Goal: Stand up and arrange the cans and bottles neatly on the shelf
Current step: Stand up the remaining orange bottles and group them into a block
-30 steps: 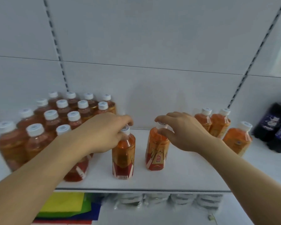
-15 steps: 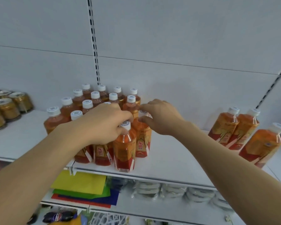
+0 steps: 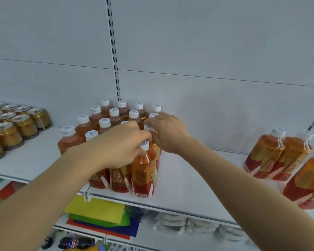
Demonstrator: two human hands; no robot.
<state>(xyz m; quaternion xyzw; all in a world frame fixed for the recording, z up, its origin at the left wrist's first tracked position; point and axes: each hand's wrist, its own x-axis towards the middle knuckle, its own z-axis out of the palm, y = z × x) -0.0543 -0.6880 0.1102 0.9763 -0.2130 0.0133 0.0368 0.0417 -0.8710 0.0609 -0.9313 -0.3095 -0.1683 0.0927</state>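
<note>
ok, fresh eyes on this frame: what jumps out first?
Both hands meet mid-shelf at the right edge of a tight block of orange bottles: the left hand pinches the cap of the front bottle, and the right hand touches the cap of the one behind it. Three stray bottles stand apart at far right, and gold cans are lined up at far left.

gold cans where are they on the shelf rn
In the head view the gold cans stand in rows at the far left of the shelf, left of the block of orange bottles.
</note>
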